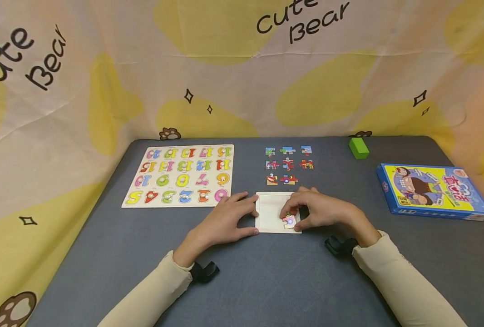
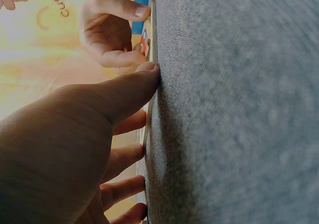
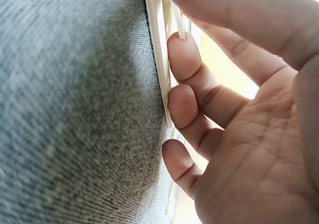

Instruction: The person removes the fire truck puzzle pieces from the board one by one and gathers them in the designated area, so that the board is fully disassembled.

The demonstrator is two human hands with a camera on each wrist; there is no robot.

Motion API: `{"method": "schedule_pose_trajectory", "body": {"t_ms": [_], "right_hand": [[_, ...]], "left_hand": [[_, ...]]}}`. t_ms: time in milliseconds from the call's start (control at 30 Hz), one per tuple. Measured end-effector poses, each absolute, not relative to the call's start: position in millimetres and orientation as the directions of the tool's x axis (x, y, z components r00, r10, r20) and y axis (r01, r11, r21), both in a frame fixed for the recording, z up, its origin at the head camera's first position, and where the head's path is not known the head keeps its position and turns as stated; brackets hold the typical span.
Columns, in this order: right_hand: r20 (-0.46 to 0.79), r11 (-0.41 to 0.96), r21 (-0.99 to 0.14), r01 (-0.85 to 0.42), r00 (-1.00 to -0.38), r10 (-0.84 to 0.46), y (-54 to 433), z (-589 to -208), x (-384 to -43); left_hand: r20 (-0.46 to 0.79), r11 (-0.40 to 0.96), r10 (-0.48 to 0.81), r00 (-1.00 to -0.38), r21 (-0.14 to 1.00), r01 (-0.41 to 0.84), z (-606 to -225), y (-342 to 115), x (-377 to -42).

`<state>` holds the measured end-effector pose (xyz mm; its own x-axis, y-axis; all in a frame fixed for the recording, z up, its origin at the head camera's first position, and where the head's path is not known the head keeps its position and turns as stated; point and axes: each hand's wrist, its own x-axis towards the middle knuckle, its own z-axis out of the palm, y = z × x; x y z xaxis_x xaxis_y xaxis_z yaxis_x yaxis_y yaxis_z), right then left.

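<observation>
A shallow white puzzle tray (image 1: 269,213) lies on the table between the two hands. My left hand (image 1: 230,216) touches its left edge with fingers spread and fairly straight; the left wrist view shows the thumb and fingertips along that edge. At the tray's lower right corner, my right hand (image 1: 316,210) pinches a pink and white jigsaw piece (image 1: 289,221) between thumb and fingers. In the right wrist view the piece's thin edge (image 3: 181,29) shows by a fingertip, tilted. Part of it is hidden by the fingers. Several loose jigsaw pieces (image 1: 288,164) lie in rows beyond the tray.
A number board (image 1: 172,185) with colourful numerals lies left of the tray. Toward the back right stands a green block (image 1: 358,148). A blue and yellow box (image 1: 434,190) lies on the right. Behind the grey table (image 1: 242,281) hangs a patterned cloth (image 1: 234,77).
</observation>
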<state>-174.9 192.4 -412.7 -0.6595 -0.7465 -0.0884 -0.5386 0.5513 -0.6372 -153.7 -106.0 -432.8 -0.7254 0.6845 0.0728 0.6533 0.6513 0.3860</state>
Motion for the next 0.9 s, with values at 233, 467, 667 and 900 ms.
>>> {"method": "schedule_pose_trajectory", "body": {"t_ms": [233,467,667,900], "right_hand": [[-0.07,0.547,-0.63,-0.551,-0.662,-0.747,192,-414,-176],[-0.072,0.553,-0.632,-0.543,-0.669,-0.74,194,-411,-177],[-0.053,0.569,-0.651,-0.502,-0.717,-0.695,209,-412,-186],[0.0,0.582,-0.675,-0.455,-0.788,-0.616,233,-417,-198]], "left_hand": [[0.079,0.65,0.685,-0.725,0.383,0.656,-432,-106,-153],[0.093,0.643,0.687,-0.721,0.384,0.663,-431,-107,-153],[0.087,0.643,0.686,-0.723,0.392,0.657,-431,-107,-152],[0.081,0.644,0.686,-0.723,0.396,0.655,-432,-106,-152]]}}
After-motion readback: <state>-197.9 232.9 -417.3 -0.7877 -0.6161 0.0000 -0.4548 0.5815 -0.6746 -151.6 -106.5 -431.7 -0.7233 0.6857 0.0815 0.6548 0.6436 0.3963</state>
